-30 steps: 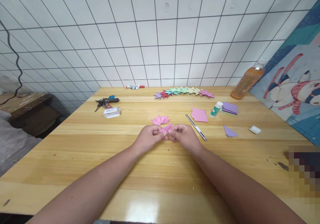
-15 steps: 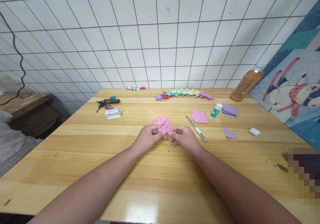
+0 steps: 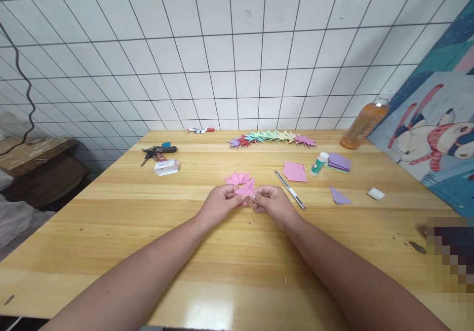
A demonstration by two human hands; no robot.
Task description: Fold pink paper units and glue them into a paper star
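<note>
Between both hands is a folded pink paper piece [image 3: 245, 188], pinched at its lower edges. My left hand [image 3: 221, 203] grips its left side with thumb and fingers. On its right side my right hand [image 3: 272, 203] pinches the corner. Just behind, several pink folded pieces [image 3: 234, 177] form a spiky fan on the table; whether it touches the held piece I cannot tell. A utility knife [image 3: 291, 190] lies right of my right hand, beside a small stack of pink paper squares [image 3: 295, 171].
A glue stick [image 3: 319, 164], a purple paper stack [image 3: 339, 162], a purple triangle [image 3: 338, 196] and an eraser [image 3: 375, 193] are to the right. Folded stars [image 3: 272, 137], a marker [image 3: 201, 130] and a bottle [image 3: 365, 124] stand or lie behind. Keys [image 3: 160, 150] and a small box [image 3: 166, 167] are left.
The held pink piece has tilted slightly, its right tip now higher. Both hands keep nearly the same place and grip.
</note>
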